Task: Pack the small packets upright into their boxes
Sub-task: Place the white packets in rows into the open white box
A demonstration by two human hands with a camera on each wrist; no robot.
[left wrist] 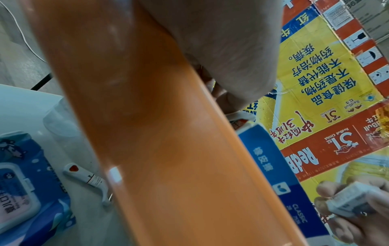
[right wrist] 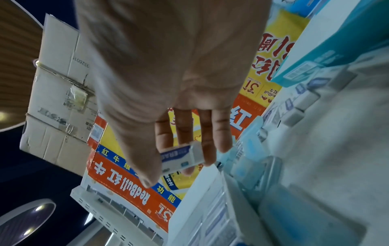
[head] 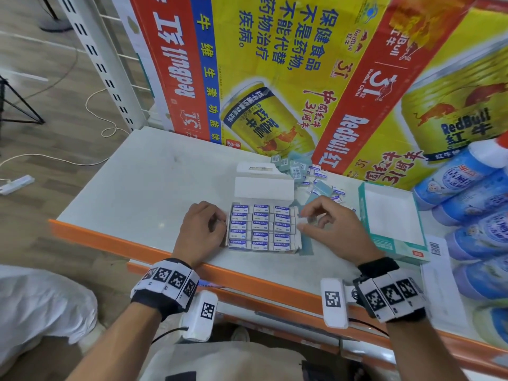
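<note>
An open eraser box [head: 295, 250] lies near the shelf's front edge, with rows of white-and-blue eraser packets [head: 261, 228] standing in it. Its white lid flap [head: 264, 188] folds back. My left hand [head: 217, 225] curls against the box's left wall and holds it; in the left wrist view only its palm and fingers [left wrist: 221, 94] show beside the box's blue side [left wrist: 280, 183]. My right hand [head: 310, 224] hovers at the box's right edge and pinches one eraser packet [right wrist: 183, 158] [left wrist: 353, 201] between thumb and fingers. Several loose packets [head: 316, 178] lie in a pile behind the box.
An empty teal box [head: 384, 243] sits to the right. Blue bottles [head: 472, 193] lie stacked at the far right. Red Bull cartons [head: 275, 78] wall off the back. The orange shelf edge [head: 247, 276] runs under my wrists. A barcoded paper [head: 437, 265] lies by the teal box.
</note>
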